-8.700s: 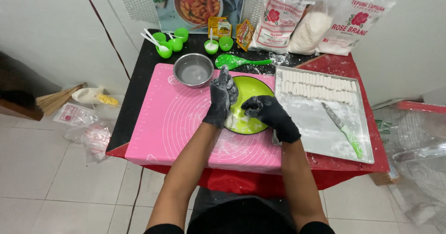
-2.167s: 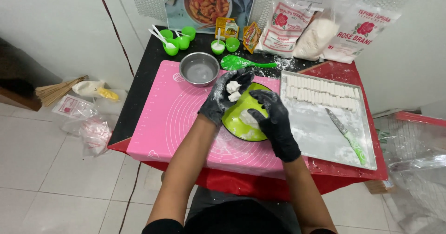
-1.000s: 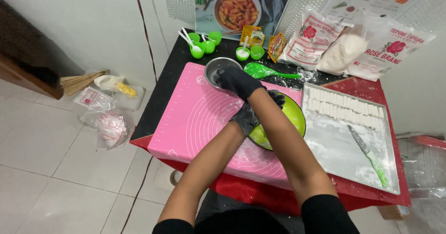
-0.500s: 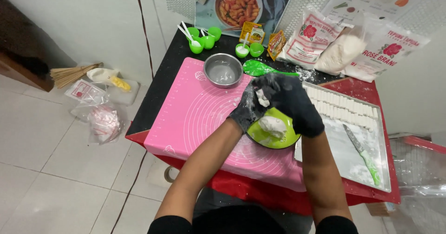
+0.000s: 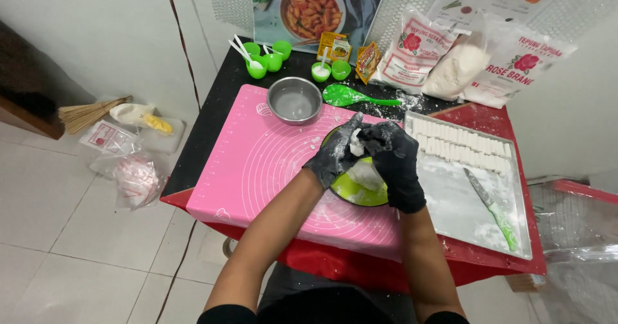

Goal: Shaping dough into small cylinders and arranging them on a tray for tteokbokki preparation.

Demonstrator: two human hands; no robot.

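I see both hands in black gloves, brought together over a green bowl [image 5: 360,192] that sits on the pink mat [image 5: 270,169]. My left hand [image 5: 335,157] and right hand [image 5: 394,163] pinch a small white dough piece [image 5: 356,145] btwn their fingertips, closed on it from both sides. More white dough lies in the bowl just below. A steel bowl [image 5: 294,100] stands at the mat's far edge, w/ a green spoon [image 5: 351,95] beside it. To the right, a floured tray [image 5: 450,195] holds rows of cut dough sticks [image 5: 460,145] and a green-handled knife [image 5: 492,209]. Small green cups [image 5: 267,59] and flour bags [image 5: 463,60] sit at the back.
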